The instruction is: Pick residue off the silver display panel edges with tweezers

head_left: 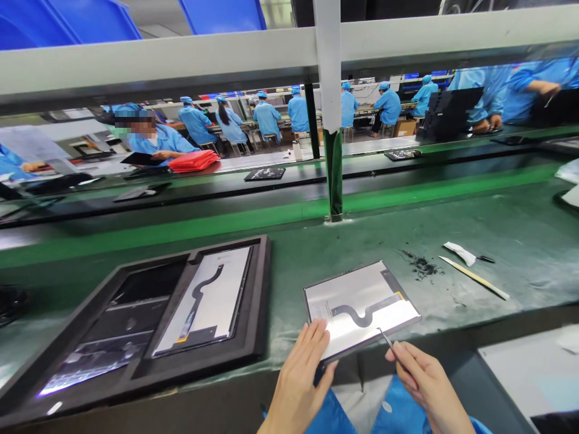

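A silver display panel with a curved black flex cable lies face down at the near edge of the green bench. My left hand rests flat with its fingertips on the panel's near left corner. My right hand pinches a thin metal tool whose tip touches the panel's near edge, just right of the cable.
A black foam tray at the left holds a second panel and a dark one. A flat stick, a white scrap and black debris lie to the right. Behind run a conveyor, a post and seated workers in blue.
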Available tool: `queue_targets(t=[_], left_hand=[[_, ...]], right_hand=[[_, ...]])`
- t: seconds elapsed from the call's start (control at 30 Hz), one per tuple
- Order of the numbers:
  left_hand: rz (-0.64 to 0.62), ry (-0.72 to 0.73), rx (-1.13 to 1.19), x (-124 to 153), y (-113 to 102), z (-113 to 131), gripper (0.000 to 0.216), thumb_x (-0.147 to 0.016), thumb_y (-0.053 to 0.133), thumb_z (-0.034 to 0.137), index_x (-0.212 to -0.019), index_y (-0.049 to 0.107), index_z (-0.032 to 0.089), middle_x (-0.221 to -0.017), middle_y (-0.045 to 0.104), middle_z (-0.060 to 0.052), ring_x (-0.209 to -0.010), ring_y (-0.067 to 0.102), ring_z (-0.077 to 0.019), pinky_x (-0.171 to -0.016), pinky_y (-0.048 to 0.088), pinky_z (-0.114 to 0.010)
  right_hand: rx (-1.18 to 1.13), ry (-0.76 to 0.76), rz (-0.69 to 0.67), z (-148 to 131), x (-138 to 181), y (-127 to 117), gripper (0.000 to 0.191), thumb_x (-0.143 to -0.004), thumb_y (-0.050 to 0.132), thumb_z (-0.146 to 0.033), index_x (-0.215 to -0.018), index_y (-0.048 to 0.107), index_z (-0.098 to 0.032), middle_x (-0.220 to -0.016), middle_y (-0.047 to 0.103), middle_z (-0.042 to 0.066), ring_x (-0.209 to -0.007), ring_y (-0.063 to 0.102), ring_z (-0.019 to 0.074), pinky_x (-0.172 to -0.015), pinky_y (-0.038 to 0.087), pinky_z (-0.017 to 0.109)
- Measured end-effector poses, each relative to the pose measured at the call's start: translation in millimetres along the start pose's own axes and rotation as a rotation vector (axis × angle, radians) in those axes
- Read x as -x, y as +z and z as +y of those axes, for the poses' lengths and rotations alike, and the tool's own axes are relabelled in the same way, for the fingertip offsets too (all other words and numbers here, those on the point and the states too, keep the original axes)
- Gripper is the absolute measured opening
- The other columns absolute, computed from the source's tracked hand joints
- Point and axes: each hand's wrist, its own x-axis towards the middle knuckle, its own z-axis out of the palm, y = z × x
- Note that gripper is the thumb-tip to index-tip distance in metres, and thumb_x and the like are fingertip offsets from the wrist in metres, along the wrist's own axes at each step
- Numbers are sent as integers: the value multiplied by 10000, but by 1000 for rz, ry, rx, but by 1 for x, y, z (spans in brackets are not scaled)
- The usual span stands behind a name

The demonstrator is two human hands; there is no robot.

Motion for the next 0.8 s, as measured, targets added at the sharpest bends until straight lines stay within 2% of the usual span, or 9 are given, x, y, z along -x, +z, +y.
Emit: queue_targets(t=[0.4,0.53,0.8], left_hand=[[-3,-19,23,0,0,0,530,-939,540,148,-1454,430,207,-1390,599,-103,-1301,544,-279,-1070,498,-445],[13,-6,30,-1,0,0,502,-933,547,138,-1426,461,179,-1380,606,-115,-1294,554,-273,-1081,486,-435],[5,-6,14,1,1,0,471,-944,536,148,-1411,471,170,-1375,609,-122,-1304,546,-274,-1066,499,-446]], right_hand=[[-10,-6,68,-16,-9,-20,611,-584,767,-748,-688,628,-162,-464,293,-103,-430,155,42,-415,98,213],[-8,-6,90,-21,-9,-27,601,-604,766,-734,-699,625,-158,-478,307,-99,-424,174,39,-416,106,207],[-14,-50,167,-32,-11,-33,648,-521,788,-765,-668,629,-155,-463,300,-104,-428,165,36,-400,96,202]])
